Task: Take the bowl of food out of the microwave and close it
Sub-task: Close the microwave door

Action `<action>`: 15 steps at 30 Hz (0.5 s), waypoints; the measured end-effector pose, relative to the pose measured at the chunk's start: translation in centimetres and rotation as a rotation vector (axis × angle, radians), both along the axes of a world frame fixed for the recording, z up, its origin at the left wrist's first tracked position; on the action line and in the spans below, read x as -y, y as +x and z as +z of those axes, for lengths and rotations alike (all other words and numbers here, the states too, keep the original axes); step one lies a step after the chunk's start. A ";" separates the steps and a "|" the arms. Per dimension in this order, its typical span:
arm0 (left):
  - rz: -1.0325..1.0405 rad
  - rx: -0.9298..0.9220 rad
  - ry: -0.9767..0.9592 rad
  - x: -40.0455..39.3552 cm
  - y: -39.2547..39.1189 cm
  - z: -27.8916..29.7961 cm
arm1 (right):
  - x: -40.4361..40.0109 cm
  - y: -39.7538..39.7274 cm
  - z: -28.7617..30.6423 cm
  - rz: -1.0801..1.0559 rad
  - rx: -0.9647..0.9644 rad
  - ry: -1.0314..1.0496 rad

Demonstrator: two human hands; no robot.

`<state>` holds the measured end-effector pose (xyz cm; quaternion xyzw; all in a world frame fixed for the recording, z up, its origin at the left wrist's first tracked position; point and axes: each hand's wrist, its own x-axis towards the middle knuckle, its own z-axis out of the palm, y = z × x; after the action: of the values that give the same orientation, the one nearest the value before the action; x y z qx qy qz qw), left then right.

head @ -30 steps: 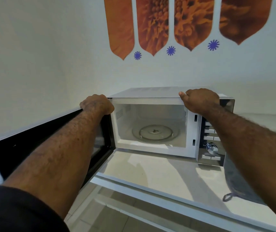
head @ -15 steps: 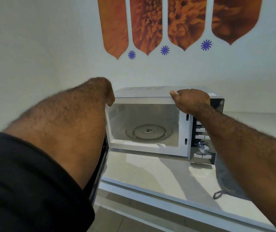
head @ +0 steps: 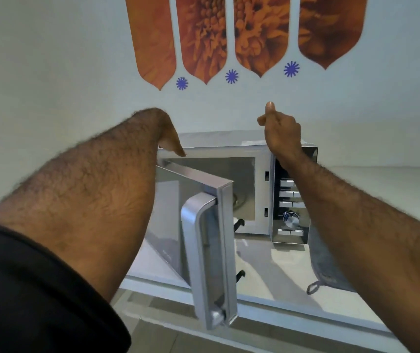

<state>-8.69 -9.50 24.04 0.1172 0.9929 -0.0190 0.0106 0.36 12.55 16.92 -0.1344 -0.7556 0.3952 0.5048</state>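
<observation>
Clearly the microwave door (head: 203,240) stood half-swung, its long handle (head: 198,256) upright, just below and in front of the left hand (head: 170,138), which had fingers drooping loose and gripped nothing. The right hand (head: 281,131) hovered over the microwave (head: 229,141), loosely curled and empty, farther from the door. No bowl showed.

Four orange flower-print panels (head: 203,39) and three blue star marks (head: 231,76) were recorded on the wall, a grey cloth (head: 328,266) on the white counter (head: 275,266).
</observation>
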 end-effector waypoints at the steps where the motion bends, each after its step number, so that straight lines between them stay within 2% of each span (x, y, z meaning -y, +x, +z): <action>1: -0.008 -0.001 -0.013 -0.5 0.2 -0.3 | 0.1 0.2 0.2 -0.031 -0.066 -0.053; 4: -0.058 -0.039 -0.038 -2.0 0.1 -1.1 | 0.3 0.9 0.6 -0.118 -0.227 -0.137; 8: -0.090 0.017 0.018 -3.3 -0.9 -2.1 | 1.7 2.0 1.4 -0.015 -0.316 -0.184; 11: -0.109 -0.085 -0.034 -3.8 -1.9 -3.0 | 3.3 2.9 1.2 -0.040 -0.258 -0.084; 15: -0.097 -0.236 -0.054 -4.2 -2.2 -3.9 | 5.0 3.9 -1.2 -0.297 -0.111 0.154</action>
<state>-10.84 -5.29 20.16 0.1619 0.9795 -0.0598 -0.1042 4.29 7.51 15.72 -0.1834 -0.7263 0.2643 0.6074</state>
